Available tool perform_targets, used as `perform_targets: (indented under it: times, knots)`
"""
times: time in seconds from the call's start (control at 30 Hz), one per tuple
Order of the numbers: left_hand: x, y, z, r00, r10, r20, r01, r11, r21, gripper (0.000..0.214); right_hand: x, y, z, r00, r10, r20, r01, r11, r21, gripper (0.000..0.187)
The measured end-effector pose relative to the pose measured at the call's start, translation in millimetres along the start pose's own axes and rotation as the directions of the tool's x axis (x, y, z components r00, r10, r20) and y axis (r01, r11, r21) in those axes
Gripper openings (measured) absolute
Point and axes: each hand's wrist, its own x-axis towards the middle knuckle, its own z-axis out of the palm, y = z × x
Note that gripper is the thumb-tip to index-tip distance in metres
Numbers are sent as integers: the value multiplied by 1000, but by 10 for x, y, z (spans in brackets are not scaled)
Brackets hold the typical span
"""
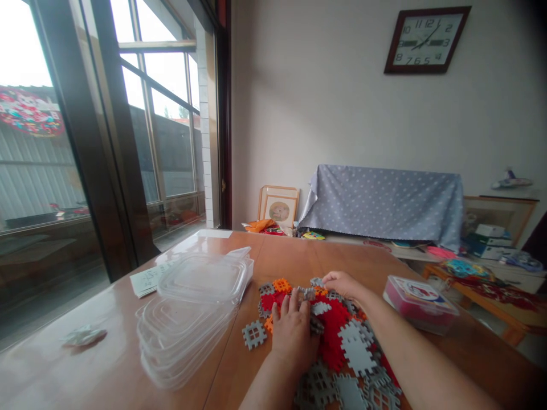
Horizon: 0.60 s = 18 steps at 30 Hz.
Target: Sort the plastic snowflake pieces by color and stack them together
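Note:
A pile of toothed interlocking plastic tiles in grey, red and orange lies on the wooden table (239, 353). My left hand (293, 330) rests palm down on the pile's left side, its fingers stretched and a little apart. At the pile's far edge, the fingers of my right hand (344, 285) are closed on the side of a small grey tile (317, 282). Red tiles (334, 330) fill the middle, between my two arms. A solid grey tile (358, 347) lies nearer to me, and a window-shaped grey tile (254, 335) sits apart at the left.
Stacked clear plastic lids (183, 336) lie left of the pile. Beyond them is a paper with writing (145, 282); a crumpled wrapper (85, 335) is at far left. A clear box with pink contents (421, 304) stands at the right. A polka-dot cloth (384, 199) hangs behind the table.

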Motion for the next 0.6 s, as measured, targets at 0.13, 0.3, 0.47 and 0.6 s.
perform_targets:
  times: [0.13,0.3,0.47,0.6]
  knots:
    - [43,-16,-38,997,-41,-70,43,999,16,36,-155,-148,-40,1000,-13,24,10,993,114,22]
    - [109,-79,-93,983,-135,-123,132,991,-32,26,-415,-369,-23,993,-67,95,46,977,211,26]
    - [155,-174,-115,958,-222,-182,203,972,-119,30,-678,-511,37,983,-105,148,69,971,228,27]
    - [187,-253,-126,938,-299,-174,256,939,-229,48,-913,-549,22,966,-158,206,118,974,195,29]
